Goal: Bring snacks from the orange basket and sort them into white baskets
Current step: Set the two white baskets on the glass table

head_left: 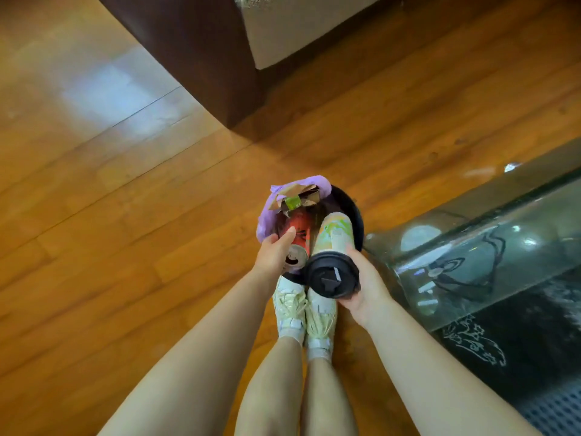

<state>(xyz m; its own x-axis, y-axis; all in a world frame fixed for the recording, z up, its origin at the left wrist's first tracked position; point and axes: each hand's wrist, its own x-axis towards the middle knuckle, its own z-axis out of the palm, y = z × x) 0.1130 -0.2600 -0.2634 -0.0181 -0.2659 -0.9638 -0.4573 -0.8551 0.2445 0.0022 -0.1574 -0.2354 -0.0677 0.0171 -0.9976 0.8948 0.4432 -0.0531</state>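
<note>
While the right hand (361,286) grips a black-lidded cup (333,259), the left hand (276,251) curls round a red can (297,243). Both hover over a black bin (349,209) — purple-lined — on the wood floor (125,199).

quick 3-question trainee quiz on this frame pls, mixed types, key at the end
1. True or false: the right hand holds a cup with a black lid.
2. The left hand grips: A) a red can B) a spoon C) a shoe.
3. Fill in: the bin is lined with a ____ bag.

Key: 1 true; 2 A; 3 purple.
</note>
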